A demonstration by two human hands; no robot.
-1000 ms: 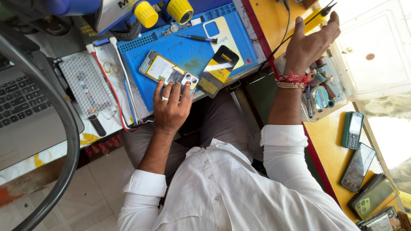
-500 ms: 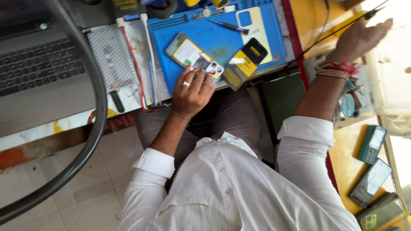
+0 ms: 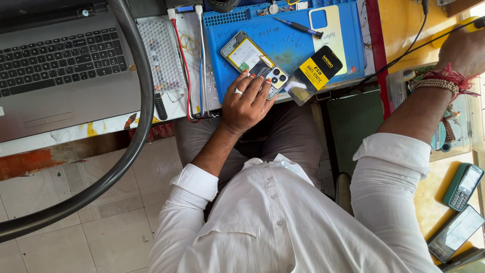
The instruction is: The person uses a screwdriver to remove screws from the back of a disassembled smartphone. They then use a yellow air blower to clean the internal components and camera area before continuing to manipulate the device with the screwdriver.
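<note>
My left hand lies on the near end of an opened phone, fingers pressing by its camera cluster, a ring on one finger. The phone rests on a blue work mat, its insides showing. Touching the phone's right side is a black and yellow flat packet. My right hand reaches out at the far right edge, wrist wrapped in red thread and beads, next to a yellow handle with a black cable. Its fingers are cut off by the frame.
A laptop sits at the left, with a thick black curved tube crossing in front. Red and blue wires, a blue pen-like tool and a cream back cover lie by the mat. Two handsets rest at the lower right.
My right hand has gone farther right, from spread fingers in the air to the yellow handle. My left hand stays on the phone. The view has shifted left and down.
</note>
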